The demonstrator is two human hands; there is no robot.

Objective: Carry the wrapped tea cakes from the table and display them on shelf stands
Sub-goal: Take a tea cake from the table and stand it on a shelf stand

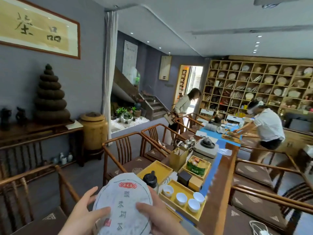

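Both hands' fingers grip one cake (122,203), left hand (84,212), right hand (158,216). Off the tabletop (218,175); shelf (254,85) well apart, placing not yet done.

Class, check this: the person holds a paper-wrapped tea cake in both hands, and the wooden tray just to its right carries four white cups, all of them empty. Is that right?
Not quite. The head view shows both hands, left and right, gripping the tea cake, and four white cups on the wooden tray, but one cup holds something orange. The rest stands.

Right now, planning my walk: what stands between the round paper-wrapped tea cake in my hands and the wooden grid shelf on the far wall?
Head view: the long wooden table with yellow trays and a person in a white shirt before the grid shelf; the tea cake is nearest.
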